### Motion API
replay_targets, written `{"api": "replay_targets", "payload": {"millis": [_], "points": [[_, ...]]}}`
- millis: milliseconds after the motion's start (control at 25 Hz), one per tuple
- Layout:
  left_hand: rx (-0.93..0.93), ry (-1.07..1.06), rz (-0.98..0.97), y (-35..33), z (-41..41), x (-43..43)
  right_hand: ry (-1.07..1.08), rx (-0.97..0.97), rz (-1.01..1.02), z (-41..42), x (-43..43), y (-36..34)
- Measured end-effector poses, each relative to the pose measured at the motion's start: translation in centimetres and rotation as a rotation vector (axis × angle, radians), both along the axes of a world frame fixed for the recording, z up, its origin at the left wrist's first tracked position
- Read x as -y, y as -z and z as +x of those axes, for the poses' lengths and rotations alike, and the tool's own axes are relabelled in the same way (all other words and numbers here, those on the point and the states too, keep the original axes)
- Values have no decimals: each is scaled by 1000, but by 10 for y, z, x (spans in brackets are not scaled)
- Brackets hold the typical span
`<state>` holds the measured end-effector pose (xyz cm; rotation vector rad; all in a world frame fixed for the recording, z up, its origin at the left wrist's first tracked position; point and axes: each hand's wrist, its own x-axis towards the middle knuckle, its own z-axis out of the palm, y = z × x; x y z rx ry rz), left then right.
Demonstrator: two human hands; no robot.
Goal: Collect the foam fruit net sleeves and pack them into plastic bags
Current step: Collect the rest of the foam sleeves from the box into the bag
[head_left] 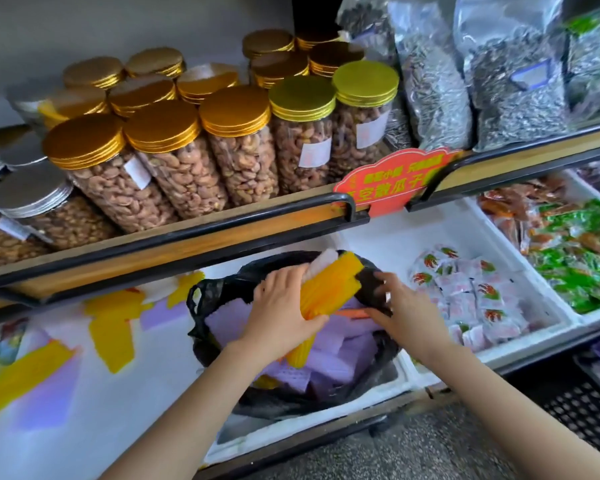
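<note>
My left hand (pixel 284 299) grips a bundle of yellow-orange foam net sleeves (pixel 333 282) over the open black plastic bag (pixel 219 292). The bag holds purple foam sleeves (pixel 340 355) and sits in a white foam bin (pixel 153 393). My right hand (pixel 406 306) pinches the bag's rim.

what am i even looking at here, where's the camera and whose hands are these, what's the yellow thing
There is no machine here. The single picture comes from a wide-angle camera worn on a person's head, looking forward and down, so the two bare arms are the wearer's own. The left hand grips a bundle of yellow foam sleeves, the nets that cushion fruit, over a black plastic bag that already holds purple sleeves. The right hand is at the bag's rim; blur hides whether it grips. More loose sleeves lie in the white foam bin to the left. Jars of nuts fill the shelf above, and small packets lie in the bin on the right.
</note>
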<state>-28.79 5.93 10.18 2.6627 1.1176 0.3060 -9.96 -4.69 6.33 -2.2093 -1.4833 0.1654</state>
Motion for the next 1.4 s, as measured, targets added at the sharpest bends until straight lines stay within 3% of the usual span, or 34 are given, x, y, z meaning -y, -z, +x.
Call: {"api": "replay_targets", "payload": {"millis": [40,160,480,640,840,960,1120,1240,1400], "points": [[-74,33,9,4,2,2,28,-76,-60,6,0,0],[-199,114,43,8,3,4,162,-196,22,25,-4,-3],[-207,173,92,18,41,3,102,-614,212,26,-13,-29],[-368,250,-54,43,59,-12,82,-631,252,21,-6,-34],[-256,348,-173,38,52,-13,205,-647,234,26,0,-28],[-201,389,-61,26,27,-14,247,-623,174,34,-2,-23],[-178,339,-132,22,-1,-23,237,-673,141,27,-4,-24],[-115,349,-62,30,13,-24,170,-643,200,18,-7,-32],[-235,425,-68,53,32,-27,194,-546,274,13,-9,-37]]}}
